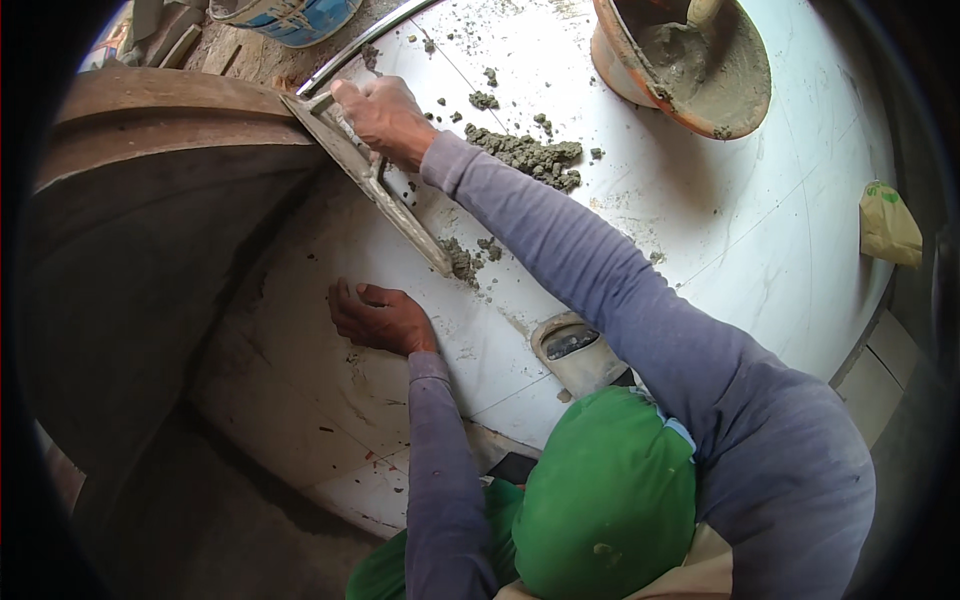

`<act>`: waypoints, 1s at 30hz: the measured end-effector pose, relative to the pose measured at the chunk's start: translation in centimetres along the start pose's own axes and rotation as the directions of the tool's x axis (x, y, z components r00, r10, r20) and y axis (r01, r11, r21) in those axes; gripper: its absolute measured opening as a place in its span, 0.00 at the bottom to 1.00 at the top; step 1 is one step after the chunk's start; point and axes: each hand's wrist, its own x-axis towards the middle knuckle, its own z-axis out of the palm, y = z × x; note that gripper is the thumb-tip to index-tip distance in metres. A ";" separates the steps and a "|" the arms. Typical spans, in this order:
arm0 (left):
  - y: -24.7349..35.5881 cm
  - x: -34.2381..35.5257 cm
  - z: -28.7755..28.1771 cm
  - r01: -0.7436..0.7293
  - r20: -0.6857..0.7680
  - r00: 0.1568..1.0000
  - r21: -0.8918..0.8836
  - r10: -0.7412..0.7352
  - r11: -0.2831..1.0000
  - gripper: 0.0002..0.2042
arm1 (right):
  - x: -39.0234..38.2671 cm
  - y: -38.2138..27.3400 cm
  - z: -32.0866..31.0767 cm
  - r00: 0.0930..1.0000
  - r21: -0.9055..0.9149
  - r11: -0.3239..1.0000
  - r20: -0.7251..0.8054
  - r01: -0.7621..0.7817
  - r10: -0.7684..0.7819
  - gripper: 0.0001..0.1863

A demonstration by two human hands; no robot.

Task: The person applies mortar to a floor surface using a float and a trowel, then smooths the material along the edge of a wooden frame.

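My right hand (385,118) is closed around the handle of a long, mortar-smeared plastering float (385,190). The float slants across the floor, one end at the edge of a curved brown step and the other beside a small heap of grey mortar (462,262). My left hand (378,318) rests on the white tiled floor (490,350) nearer to me, with its fingers curled in and nothing visible in them. To the right of the float lies a larger pile of crumbly mortar (530,155), partly behind my right forearm.
A mortar-coated pan (690,60) holds wet mix and a tool handle at the upper right. The curved brown step (180,110) rises on the left. A blue-and-white bucket (290,20) stands behind it. A yellowish bag (888,225) sits far right; a grey sandal (580,365) shows mid-floor.
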 end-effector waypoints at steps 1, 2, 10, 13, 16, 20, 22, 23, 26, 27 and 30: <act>-0.6 0.1 -0.2 0.000 -0.005 1.000 0.018 0.000 1.000 0.16 | -1.3 0.6 -0.3 0.999 -0.017 0.999 0.036 -0.035 0.035 0.30; -0.8 0.1 -0.2 0.004 -0.001 1.000 0.008 -0.004 1.000 0.16 | -2.6 1.3 -1.4 0.995 0.040 0.996 0.055 -0.082 0.079 0.29; -0.3 0.2 0.0 -0.013 -0.007 1.000 0.012 0.013 1.000 0.16 | -3.1 1.8 -4.3 0.994 0.292 0.952 0.077 -0.092 0.073 0.30; -0.3 0.3 -0.1 -0.019 0.001 1.000 0.028 0.019 0.999 0.16 | -0.8 -0.6 0.2 0.998 0.184 0.981 0.024 0.061 -0.066 0.30; 0.2 -0.3 0.1 -0.015 0.013 1.000 0.037 0.015 0.999 0.16 | 1.2 -0.2 1.3 0.976 0.070 0.980 -0.127 0.184 -0.174 0.32; 0.5 0.3 -0.6 0.004 0.020 1.000 0.022 -0.004 1.000 0.16 | 0.5 0.8 0.2 0.992 0.171 0.983 0.123 -0.062 0.041 0.32; 0.0 0.3 -0.7 0.005 0.015 1.000 0.033 -0.006 0.999 0.16 | -2.4 0.5 -0.6 0.995 0.089 0.995 0.090 -0.052 0.044 0.31; -0.4 0.4 -0.4 -0.009 0.002 1.000 0.031 0.008 0.999 0.16 | -3.3 0.4 -1.1 0.995 0.094 0.995 0.091 -0.046 0.037 0.31; -0.2 0.3 -0.4 -0.025 -0.003 1.000 0.029 0.025 0.999 0.16 | -4.0 0.6 -1.9 0.989 0.125 0.984 0.096 -0.124 0.112 0.32; -0.1 0.3 -0.5 -0.027 0.005 1.000 0.031 0.027 0.999 0.16 | -3.2 0.4 -1.5 0.994 0.152 0.984 0.068 -0.095 0.086 0.32; 0.7 0.4 -0.7 -0.051 0.042 0.998 0.038 0.049 0.998 0.18 | 0.0 -0.2 0.2 0.998 0.168 0.984 0.051 -0.053 0.045 0.32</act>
